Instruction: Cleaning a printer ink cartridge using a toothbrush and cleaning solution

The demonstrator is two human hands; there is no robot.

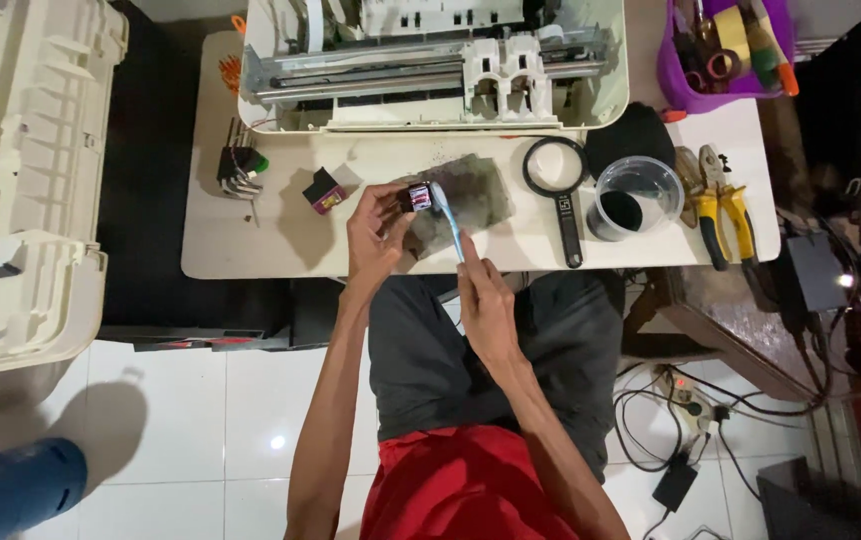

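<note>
My left hand (375, 235) grips a small ink cartridge (416, 197) with a purple side, held just above the low white table (250, 250). My right hand (480, 290) holds a light blue toothbrush (450, 225) whose head rests against the cartridge. Both hands are over a stained grey cloth (470, 195) spread on the table. A second cartridge (323, 191), black with a pink side, lies on the table left of my left hand.
An opened printer (430, 65) sits at the table's far side. A magnifying glass (560, 190), a clear cup (635, 197) with dark liquid, yellow-handled pliers (720, 205), hex keys (237, 170) and a purple tool basket (725, 50) lie around. A cream printer cover (20, 180) stands left; cables on the floor.
</note>
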